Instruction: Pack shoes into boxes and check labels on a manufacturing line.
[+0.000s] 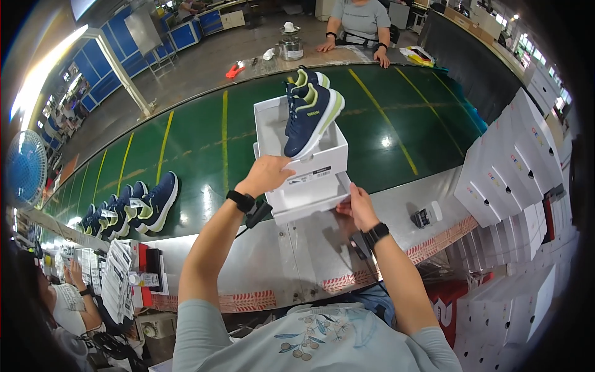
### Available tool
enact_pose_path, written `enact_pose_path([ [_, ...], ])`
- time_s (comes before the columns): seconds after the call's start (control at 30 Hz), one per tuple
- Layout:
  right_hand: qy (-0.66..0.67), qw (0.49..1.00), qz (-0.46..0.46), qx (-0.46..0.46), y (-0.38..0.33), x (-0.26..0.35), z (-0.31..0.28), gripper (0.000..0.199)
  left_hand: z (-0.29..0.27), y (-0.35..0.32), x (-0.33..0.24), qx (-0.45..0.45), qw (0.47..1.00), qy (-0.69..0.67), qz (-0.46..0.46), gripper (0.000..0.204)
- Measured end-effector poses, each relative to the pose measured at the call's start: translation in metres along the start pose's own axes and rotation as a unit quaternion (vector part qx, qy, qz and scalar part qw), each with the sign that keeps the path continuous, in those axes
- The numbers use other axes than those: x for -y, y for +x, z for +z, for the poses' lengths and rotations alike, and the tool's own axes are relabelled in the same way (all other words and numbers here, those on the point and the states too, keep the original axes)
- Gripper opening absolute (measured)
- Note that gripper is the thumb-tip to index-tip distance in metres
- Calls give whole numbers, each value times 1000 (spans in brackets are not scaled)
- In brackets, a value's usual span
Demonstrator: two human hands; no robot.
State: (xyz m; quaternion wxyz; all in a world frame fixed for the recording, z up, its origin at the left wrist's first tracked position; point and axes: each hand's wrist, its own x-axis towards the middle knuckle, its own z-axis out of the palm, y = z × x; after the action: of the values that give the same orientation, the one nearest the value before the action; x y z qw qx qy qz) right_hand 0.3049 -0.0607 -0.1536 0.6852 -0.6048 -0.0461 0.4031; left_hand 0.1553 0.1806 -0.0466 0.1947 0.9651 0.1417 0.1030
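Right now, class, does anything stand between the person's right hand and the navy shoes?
Yes: the near wall of the white box stands between the right hand and the navy shoes. Nothing visible blocks them from above.

The open box (328, 159) before me is smooth, card-like board. The shoes (306, 123) in it have matt, textile-looking uppers and smooth, rubber-like soles. The conveyor belt (198, 158) is smooth and glossy, with bright light reflections. The counter (266, 260) on my side is bare metal, dull-sheened. The far canister (290, 51) is shiny metal. My shirt (257, 352) is matt cloth.
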Motion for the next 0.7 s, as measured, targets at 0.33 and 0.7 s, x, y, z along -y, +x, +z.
enact_pose_path([
  [0.33, 65, 997, 45, -18, 76, 2, 17, 39, 47, -15, 6, -44, 997, 58, 33, 25],
  [0.7, 77, 996, 12, 46, 83, 0, -11, 36, 82, -13, -14, -2, 995, 90, 48, 29],
])
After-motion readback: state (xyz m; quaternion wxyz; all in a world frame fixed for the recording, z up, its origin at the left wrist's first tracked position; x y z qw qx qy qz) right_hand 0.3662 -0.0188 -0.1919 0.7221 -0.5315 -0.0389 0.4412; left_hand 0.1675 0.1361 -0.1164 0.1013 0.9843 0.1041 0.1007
